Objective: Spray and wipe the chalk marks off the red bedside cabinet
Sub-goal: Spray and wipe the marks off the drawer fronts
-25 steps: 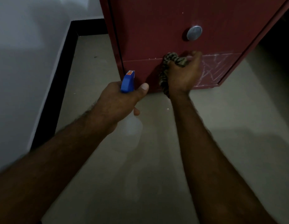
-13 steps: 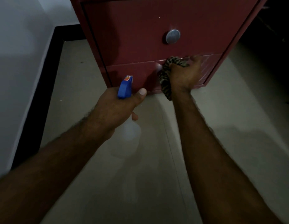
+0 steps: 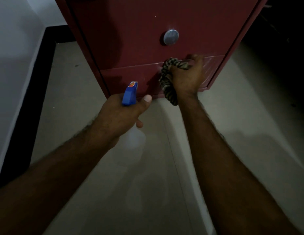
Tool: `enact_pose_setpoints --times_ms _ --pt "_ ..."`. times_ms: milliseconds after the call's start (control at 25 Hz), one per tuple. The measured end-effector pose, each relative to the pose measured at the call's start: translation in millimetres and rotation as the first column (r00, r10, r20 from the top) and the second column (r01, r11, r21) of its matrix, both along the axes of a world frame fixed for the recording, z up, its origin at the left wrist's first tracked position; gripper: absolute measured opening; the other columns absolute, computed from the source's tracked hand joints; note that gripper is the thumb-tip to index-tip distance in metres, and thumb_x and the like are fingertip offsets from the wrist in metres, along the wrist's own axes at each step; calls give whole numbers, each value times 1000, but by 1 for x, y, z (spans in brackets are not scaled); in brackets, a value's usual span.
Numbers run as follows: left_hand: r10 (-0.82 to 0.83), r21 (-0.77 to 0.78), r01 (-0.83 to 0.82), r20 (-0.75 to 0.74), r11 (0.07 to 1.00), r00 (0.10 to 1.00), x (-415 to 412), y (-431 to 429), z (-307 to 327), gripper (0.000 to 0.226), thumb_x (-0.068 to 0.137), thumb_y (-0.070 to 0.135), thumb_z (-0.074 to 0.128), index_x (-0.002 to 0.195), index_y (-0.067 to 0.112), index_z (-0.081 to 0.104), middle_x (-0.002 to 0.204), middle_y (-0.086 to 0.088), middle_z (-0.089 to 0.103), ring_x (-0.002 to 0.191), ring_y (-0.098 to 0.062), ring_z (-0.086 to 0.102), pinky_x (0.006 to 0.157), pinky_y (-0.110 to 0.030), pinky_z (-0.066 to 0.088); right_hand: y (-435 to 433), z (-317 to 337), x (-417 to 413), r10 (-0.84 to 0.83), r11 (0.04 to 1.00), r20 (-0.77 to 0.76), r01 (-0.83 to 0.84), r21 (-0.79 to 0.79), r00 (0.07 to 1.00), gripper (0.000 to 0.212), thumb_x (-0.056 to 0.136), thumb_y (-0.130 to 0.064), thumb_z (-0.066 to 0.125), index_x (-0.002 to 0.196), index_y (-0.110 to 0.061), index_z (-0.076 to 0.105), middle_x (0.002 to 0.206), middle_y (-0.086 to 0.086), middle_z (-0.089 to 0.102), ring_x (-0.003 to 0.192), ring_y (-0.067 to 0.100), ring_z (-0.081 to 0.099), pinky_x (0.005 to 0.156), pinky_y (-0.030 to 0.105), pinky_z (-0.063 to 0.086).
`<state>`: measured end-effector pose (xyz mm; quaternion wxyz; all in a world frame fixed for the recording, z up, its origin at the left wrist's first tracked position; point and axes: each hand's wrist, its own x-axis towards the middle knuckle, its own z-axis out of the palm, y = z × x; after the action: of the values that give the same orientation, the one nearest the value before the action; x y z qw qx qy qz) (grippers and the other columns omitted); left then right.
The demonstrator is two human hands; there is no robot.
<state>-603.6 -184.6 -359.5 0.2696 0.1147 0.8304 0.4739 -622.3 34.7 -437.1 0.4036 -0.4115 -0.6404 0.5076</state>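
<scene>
**Head view, wiping of the lower panel.** The red cabinet [image 3: 131, 31] fills the upper centre of the frame and stands on a pale floor [image 3: 249, 116]. Its round metal knob [image 3: 171, 37] sits on the drawer front. A narrow lower panel [image 3: 127, 78] runs beneath the drawer.

The right hand [image 3: 188, 78], centre right, has its fingers curled round a bunched striped cloth [image 3: 168, 83]. It presses the cloth against the panel at the seam under the drawer, and a loose tail of cloth hangs down left of the wrist. Bunching probably gives a thick pad that the palm can bear on.

Faint white chalk marks [image 3: 209, 68] show on the panel just right of this hand, toward the cabinet's right corner. Left of the hand only small specks are visible. This suggests the right end is not yet wiped.

The left hand [image 3: 120, 114], centre frame, grips the spray bottle [image 3: 129, 94] round its neck, with the thumb lying alongside the blue head. The nozzle points at the panel, near it but apart from it. This likely keeps the bottle ready for another spray while the cloth stays in the other hand. Whether a finger rests on the trigger cannot be told. The bottle's pale body hangs blurred below the hand.

A grey wall [image 3: 15, 48] and black skirting [image 3: 29, 99] occupy the left of the frame.
</scene>
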Motion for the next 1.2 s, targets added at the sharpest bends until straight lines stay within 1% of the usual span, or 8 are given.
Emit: enact_pose_setpoints --times_ms 200,360,440,520,600,800,1040,1200 --pt "-5 5 5 -6 1000 1000 4 9 0 46 87 53 64 97 9 60 82 -8 70 51 7 63 63 -24 38 29 -1 17 -162 987 -59 162 3 985 46 70 -2 80 109 -19 62 95 -14 69 85 0 68 86 27 61" --pt "-9 9 9 19 1000 1000 6 16 -2 32 87 53 64 92 22 58 83 -4 70 54 6 65 62 -22 38 26 -1 15 -68 997 -18 69 34 998 45 73 -4 81 108 -21 59 95 -15 66 83 -6 63 75 7 52" --pt "-1 8 1 24 1000 1000 8 21 -2 26 88 53 63 91 28 56 86 0 69 56 2 66 62 -22 39 32 -3 18 -51 998 -17 51 40 999 48 73 -6 84 108 -25 57 96 -16 66 85 -5 64 78 11 55" --pt "0 13 0 25 1000 1000 10 24 -3 29 88 52 63 95 25 57 86 1 69 57 0 66 62 -22 40 49 -4 25 -135 990 -23 136 43 991 48 69 -8 85 109 -22 60 96 -16 68 85 0 68 85 25 61" --pt "-5 25 5 24 1000 1000 11 25 -3 26 88 51 64 95 27 57 84 -1 69 60 -2 67 63 -23 40 64 -4 30 -208 977 -7 208 34 978 49 67 -10 83 111 -17 62 92 -16 67 82 2 68 83 32 62" --pt "1 26 -2 50 1000 999 14 33 -5 38 87 53 64 108 21 58 90 -10 72 78 -14 71 65 -23 40 59 -6 29 -88 992 49 83 95 995 51 68 -20 85 111 -29 59 101 -14 69 91 6 70 85 29 62" --pt "-11 32 9 58 999 998 18 44 -8 42 86 54 64 108 19 61 89 -11 73 77 -13 72 64 -23 39 103 -3 44 -252 967 4 251 33 968 47 74 -9 82 106 -27 51 83 -13 65 74 3 68 73 34 63" --pt "-14 22 13 46 1000 999 20 50 -9 30 88 53 63 101 27 60 89 -6 72 70 -5 69 64 -22 40 105 -15 44 -289 957 23 289 -11 957 46 79 -9 79 113 -25 52 87 -12 64 78 4 68 75 32 64"
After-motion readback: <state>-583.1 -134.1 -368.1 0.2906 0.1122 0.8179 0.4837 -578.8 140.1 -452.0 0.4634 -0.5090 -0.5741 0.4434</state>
